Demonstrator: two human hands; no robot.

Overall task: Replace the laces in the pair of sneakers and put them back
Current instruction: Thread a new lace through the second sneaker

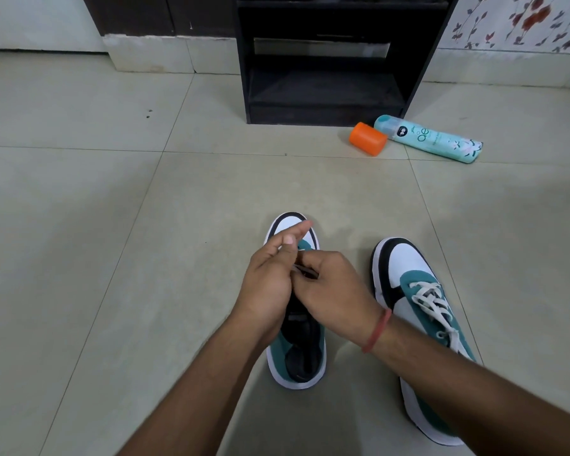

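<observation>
Two teal, white and black sneakers stand on the tiled floor, toes pointing away from me. The left sneaker (301,353) sits under both hands; its lace area is hidden by them. My left hand (270,274) hovers over its tongue with the fingers stretched forward and the thumb pressed down. My right hand (329,291) pinches something thin and white, seemingly a lace end, against the left hand. The right sneaker (412,284) carries a white lace (433,302) threaded through its eyelets, and my right forearm crosses over its heel.
A black open shelf unit (326,60) stands against the wall ahead. An orange cap (367,138) and a teal spray can (430,138) lie on the floor in front of its right corner. Pale floor tiles (112,225) stretch to the left.
</observation>
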